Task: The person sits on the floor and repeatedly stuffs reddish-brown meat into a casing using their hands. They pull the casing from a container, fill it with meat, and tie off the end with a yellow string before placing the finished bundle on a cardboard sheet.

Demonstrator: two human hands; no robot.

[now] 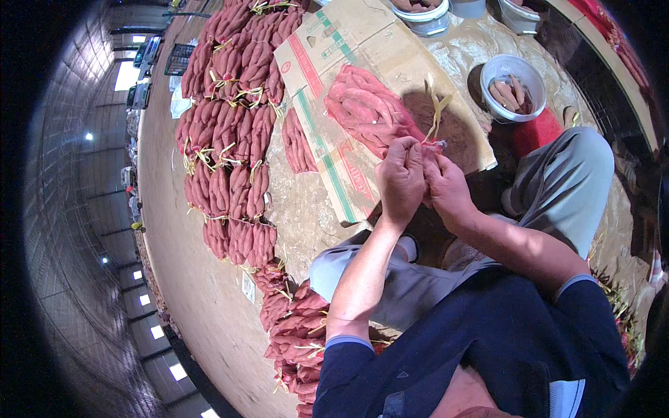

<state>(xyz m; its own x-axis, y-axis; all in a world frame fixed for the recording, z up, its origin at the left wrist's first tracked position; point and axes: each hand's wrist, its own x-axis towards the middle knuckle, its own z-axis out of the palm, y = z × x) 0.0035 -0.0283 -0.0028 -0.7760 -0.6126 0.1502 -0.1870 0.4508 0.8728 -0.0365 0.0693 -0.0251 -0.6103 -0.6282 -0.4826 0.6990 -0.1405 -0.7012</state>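
Observation:
A red mesh bag of sweet potatoes [368, 107] lies on a flattened cardboard sheet [366, 44] in front of me. Its gathered neck points towards my body. My left hand [400, 175] pinches the bag's neck with curled fingers. Right beside it, my right hand [447, 185] grips the same bunched mesh, and the two hands touch or nearly touch. A pale yellow tie strip [435, 116] sticks up from the neck just beyond my fingers. The exact hold of the fingertips on the mesh and strip is partly hidden.
Rows of filled red mesh bags [227, 130] with yellow ties line the floor at left. Another bag [299, 141] lies by the cardboard's left edge. A white bucket [538, 70] holding a few sweet potatoes stands at right, with more buckets [426, 21] at the top.

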